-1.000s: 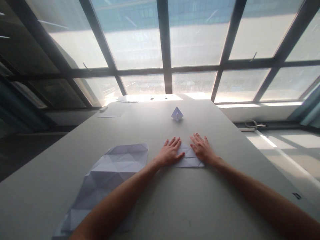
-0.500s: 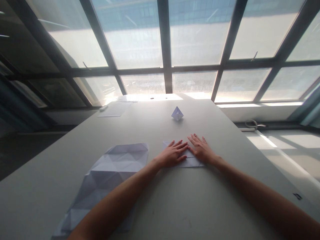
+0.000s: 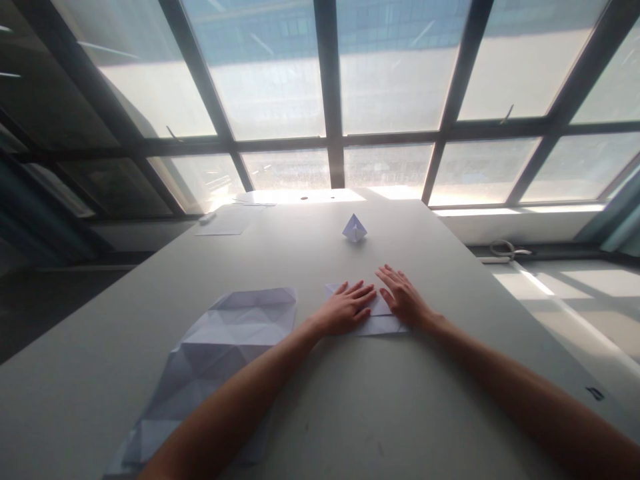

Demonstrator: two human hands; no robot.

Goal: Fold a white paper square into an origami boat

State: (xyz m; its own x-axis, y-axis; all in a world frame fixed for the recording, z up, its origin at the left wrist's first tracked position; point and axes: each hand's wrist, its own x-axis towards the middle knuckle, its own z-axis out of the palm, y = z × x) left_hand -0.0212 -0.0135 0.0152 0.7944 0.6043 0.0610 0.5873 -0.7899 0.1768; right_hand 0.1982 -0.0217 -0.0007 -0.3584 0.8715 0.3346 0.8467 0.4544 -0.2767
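Note:
A folded sheet of white paper [image 3: 381, 325] lies flat on the table, partly covered by both hands. My left hand [image 3: 349, 308] rests on its left and middle part, palm down with the fingers spread. Over its right edge is my right hand [image 3: 404, 298], turned somewhat on its side, fingers stretched out and thumb apart. Whether the right hand presses on the paper I cannot tell. Left of them, a large creased paper sheet [image 3: 240, 327] spreads out, partly under my left forearm. Beyond the hands stands a small folded paper shape [image 3: 355, 229].
The long white table [image 3: 320, 413] reaches toward the windows. Flat paper sheets [image 3: 223, 223] lie at its far left, with a small pale object [image 3: 207, 218] beside them. A dark mark [image 3: 595, 393] shows at the near right. A coiled cable [image 3: 503, 249] sits beyond the right edge.
My right hand has tilted up onto its side and drawn slightly away from the left fingers, so more of the folded paper shows between them. My left hand stays nearly still.

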